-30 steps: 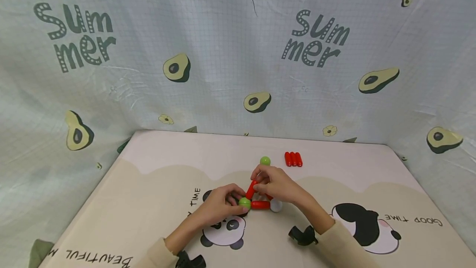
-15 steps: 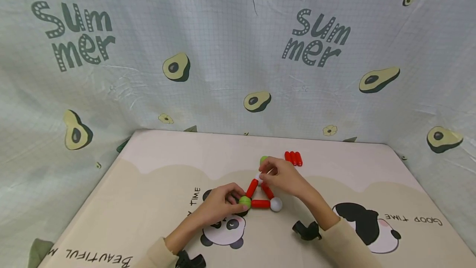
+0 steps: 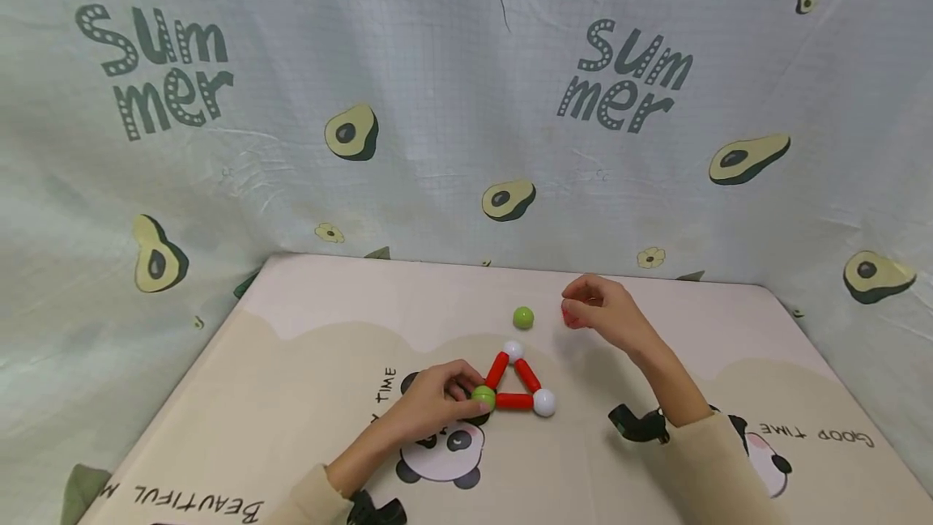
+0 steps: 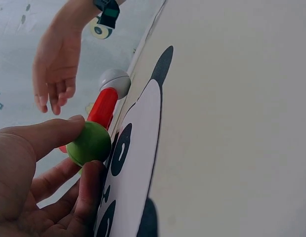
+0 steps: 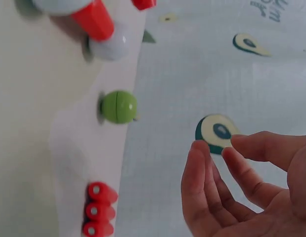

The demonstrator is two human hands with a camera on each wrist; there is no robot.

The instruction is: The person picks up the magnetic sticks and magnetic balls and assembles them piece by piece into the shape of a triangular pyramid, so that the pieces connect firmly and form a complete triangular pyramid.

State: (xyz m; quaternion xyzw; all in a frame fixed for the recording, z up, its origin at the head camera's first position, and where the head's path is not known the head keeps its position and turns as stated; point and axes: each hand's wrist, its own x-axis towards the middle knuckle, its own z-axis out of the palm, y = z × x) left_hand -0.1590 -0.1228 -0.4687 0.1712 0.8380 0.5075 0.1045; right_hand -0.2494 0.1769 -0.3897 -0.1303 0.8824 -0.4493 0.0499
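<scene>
A triangle of red rods (image 3: pixel 514 402) lies on the table, with white balls (image 3: pixel 543 403) at two corners and a green ball (image 4: pixel 89 144) at the third. My left hand (image 3: pixel 441 397) pinches that green ball between thumb and fingers. At the back, my right hand (image 3: pixel 607 316) hovers over loose red rods (image 5: pixel 100 211), hiding most of them in the head view. Its fingers are loosely bent, and the right wrist view shows nothing between them. A separate green ball (image 3: pixel 523 317) sits left of the right hand, behind the triangle.
The pale table mat (image 3: pixel 306 395) carries printed panda and dog pictures. Its back edge meets a hanging cloth (image 3: pixel 423 104) with avocado prints. A black strap camera mount (image 3: pixel 640 424) sits at the right wrist.
My right hand has left the triangle's far white ball and moved back and right to the loose red rods. The left hand stays on its green ball.
</scene>
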